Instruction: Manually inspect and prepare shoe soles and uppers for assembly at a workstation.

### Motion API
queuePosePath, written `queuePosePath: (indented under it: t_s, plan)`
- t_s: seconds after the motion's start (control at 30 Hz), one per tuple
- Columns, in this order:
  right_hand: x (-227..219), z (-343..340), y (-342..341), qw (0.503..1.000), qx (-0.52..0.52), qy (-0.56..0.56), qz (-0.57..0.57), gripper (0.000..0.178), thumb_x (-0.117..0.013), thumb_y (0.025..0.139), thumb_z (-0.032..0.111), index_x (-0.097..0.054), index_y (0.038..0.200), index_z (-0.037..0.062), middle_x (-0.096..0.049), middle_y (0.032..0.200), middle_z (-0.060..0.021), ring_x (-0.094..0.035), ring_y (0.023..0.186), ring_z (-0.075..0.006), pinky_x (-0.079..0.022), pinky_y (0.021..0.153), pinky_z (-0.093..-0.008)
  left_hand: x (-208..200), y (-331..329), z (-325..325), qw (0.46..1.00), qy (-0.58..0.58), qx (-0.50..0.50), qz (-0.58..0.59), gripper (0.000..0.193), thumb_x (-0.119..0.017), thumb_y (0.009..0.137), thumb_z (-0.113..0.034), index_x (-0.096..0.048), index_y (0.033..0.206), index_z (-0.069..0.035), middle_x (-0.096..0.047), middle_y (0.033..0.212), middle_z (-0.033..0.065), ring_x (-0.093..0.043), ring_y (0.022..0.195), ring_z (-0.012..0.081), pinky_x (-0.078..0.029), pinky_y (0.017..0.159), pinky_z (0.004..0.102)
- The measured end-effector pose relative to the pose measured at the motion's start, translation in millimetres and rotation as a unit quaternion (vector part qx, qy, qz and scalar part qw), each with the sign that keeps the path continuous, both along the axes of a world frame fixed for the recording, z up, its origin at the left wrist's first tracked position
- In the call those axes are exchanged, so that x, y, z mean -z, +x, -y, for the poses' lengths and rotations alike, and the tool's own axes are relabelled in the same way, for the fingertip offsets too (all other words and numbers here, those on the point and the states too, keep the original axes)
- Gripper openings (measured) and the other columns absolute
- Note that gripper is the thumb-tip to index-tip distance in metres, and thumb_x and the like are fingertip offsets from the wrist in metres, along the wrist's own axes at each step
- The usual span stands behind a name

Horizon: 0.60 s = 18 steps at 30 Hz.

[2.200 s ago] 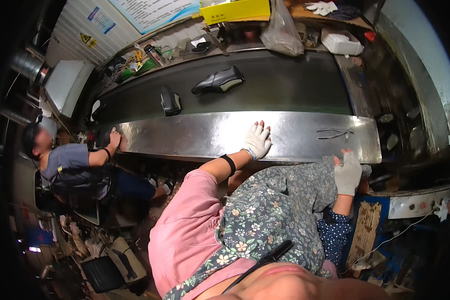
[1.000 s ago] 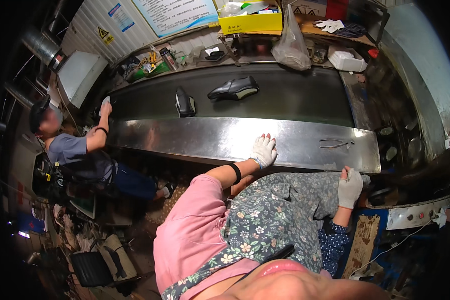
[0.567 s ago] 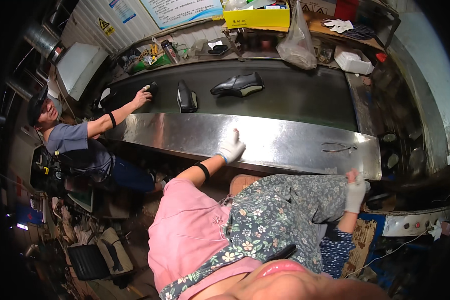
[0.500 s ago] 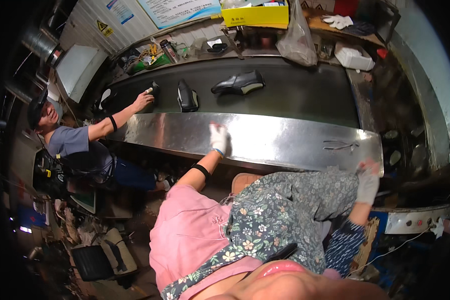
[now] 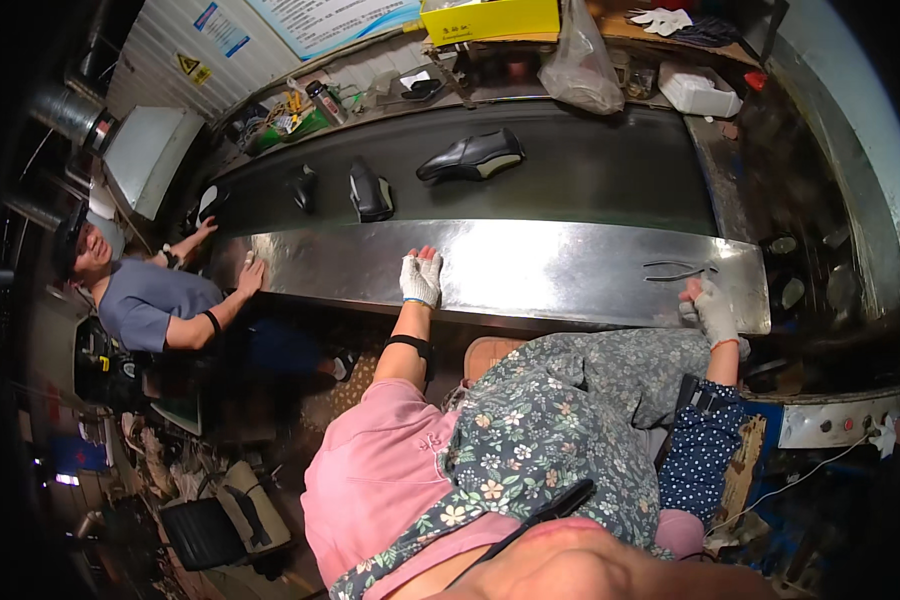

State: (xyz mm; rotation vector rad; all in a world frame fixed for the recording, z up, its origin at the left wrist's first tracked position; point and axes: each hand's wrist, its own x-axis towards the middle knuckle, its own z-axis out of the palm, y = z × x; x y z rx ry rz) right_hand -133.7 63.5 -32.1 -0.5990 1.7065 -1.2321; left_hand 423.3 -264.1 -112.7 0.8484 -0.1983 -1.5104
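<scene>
My left hand [image 5: 421, 276], in a white knit glove with bare fingertips, lies palm down on the shiny metal ledge [image 5: 560, 270], its fingers stretched forward and holding nothing. At the ledge's right end, my right hand [image 5: 710, 312], gloved the same way, is just below a pair of pliers [image 5: 675, 271]. Its fingers are loosely bent and apart; whether one touches the pliers is unclear. Beyond the ledge, a black shoe [image 5: 472, 157] lies on its side on the dark belt [image 5: 590, 165]. Another black shoe [image 5: 369, 190] sits left of it, with a smaller dark shoe [image 5: 303, 187] farther left.
A co-worker [image 5: 160, 300] stands at the left, one hand [image 5: 251, 274] on the ledge's end and the other near a black-and-white shoe [image 5: 209, 204]. Behind the belt are a yellow box [image 5: 490, 20], a plastic bag [image 5: 582, 70] and a white foam box [image 5: 700, 92].
My right hand has come up from the ledge's near right corner toward the pliers. My left hand has settled on the ledge. The co-worker's hand has left the smaller shoe and rests on the ledge.
</scene>
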Motion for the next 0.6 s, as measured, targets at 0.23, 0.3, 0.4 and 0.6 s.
queuePosePath:
  t_s: [0.23, 0.3, 0.4, 0.6]
  plan:
    - [0, -4, -7, 0.997, 0.049, 0.013, 0.052, 0.051, -0.066, 0.102, 0.039, -0.056, 0.139, 0.0053, -0.072, 0.104, -0.0107, -0.068, 0.076, -0.0168, -0.057, 0.068, -0.0304, -2, -4, -5, 1.000, -0.014, 0.002, 0.020, 0.046, -0.051, 0.107, -0.030, -0.042, 0.144, -0.006, -0.047, 0.150, 0.0225, -0.052, 0.136, 0.0391, -0.049, 0.109, 0.0556]
    - [0, -6, -8, 0.996, 0.058, 0.029, 0.061, 0.053, -0.066, 0.102, 0.039, -0.055, 0.141, 0.0055, -0.072, 0.104, -0.0105, -0.068, 0.077, -0.0168, -0.057, 0.068, -0.0310, -3, -5, -4, 1.000, -0.007, 0.000, 0.011, 0.046, -0.052, 0.106, -0.028, -0.042, 0.145, -0.006, -0.046, 0.151, 0.0224, -0.050, 0.138, 0.0390, -0.049, 0.110, 0.0550]
    - [-7, -9, -1, 0.997, 0.009, -0.003, 0.073, 0.054, -0.066, 0.101, 0.039, -0.054, 0.143, 0.0065, -0.072, 0.105, -0.0108, -0.069, 0.080, -0.0181, -0.057, 0.067, -0.0324, -1, -6, -4, 1.000, -0.011, 0.001, 0.006, 0.049, -0.055, 0.103, -0.027, -0.042, 0.145, -0.007, -0.045, 0.151, 0.0232, -0.050, 0.138, 0.0387, -0.048, 0.111, 0.0539]
    - [-15, -10, 5, 1.000, 0.004, 0.017, 0.026, 0.069, -0.066, 0.101, 0.037, -0.041, 0.155, 0.0011, -0.059, 0.137, -0.0165, -0.065, 0.099, -0.0220, -0.056, 0.073, -0.0348, 7, -7, -1, 0.999, -0.019, 0.028, 0.034, 0.045, -0.055, 0.101, -0.024, -0.043, 0.141, -0.006, -0.051, 0.143, 0.0228, -0.054, 0.132, 0.0388, -0.051, 0.107, 0.0521]
